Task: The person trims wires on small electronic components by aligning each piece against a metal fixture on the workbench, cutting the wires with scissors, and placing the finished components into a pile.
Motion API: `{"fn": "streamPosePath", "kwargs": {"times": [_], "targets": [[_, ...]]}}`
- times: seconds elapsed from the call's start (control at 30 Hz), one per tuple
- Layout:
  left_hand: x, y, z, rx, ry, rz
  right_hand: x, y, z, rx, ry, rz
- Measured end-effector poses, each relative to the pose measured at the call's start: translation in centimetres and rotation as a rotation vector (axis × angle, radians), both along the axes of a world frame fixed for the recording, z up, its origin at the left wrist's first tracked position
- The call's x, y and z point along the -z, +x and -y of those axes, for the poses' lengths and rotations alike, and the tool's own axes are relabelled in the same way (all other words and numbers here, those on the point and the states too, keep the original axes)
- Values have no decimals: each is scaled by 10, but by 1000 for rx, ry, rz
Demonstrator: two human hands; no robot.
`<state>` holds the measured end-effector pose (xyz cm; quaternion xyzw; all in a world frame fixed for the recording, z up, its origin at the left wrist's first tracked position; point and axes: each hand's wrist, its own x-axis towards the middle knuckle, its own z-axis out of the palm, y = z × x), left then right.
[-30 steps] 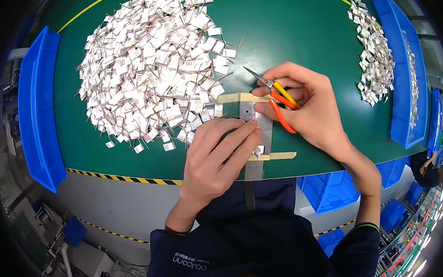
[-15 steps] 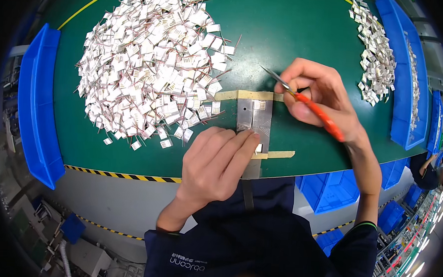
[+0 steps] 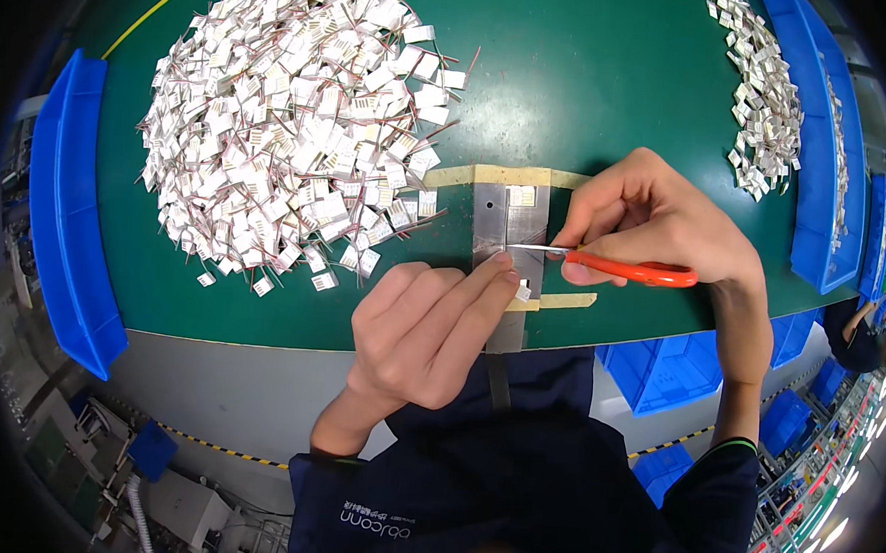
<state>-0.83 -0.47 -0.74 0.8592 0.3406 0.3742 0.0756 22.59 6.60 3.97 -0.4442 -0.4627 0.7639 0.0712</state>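
My right hand grips a tool with red handles and a slender pointed metal tip, apparently small scissors. The tip reaches left to a flat metal fixture on the table, close to my left fingertips. My left hand is closed, its fingers together and their tips pressed down on the lower part of that fixture. What lies under them is hidden. Beside those fingertips a small white connector shows partly, and another white connector lies at the fixture's upper right.
A large heap of white connectors with thin wires covers the left of the green table. A smaller pile lies far right. Blue bins stand left and right. Tan tape edges the fixture.
My right hand has come down, and the scissors have turned from slanting up-left to nearly level, with the tip now at the fixture. My left hand stays on the fixture.
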Motion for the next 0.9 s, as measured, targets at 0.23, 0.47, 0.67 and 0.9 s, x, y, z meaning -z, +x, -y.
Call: {"fn": "streamPosePath", "kwargs": {"times": [0.23, 0.47, 0.67, 0.9], "targets": [[-1, 0, -1, -20, 4, 33, -1, -3, -1, 25, 1, 22], [-3, -1, -1, -7, -13, 32, 1, -6, -4, 24, -46, -41], [-5, -2, 2, 13, -24, 20, -2, -5, -5, -4, -27, 20], [-2, -1, 2, 20, -1, 14, 0, -2, -3, -23, -19, 37]]}}
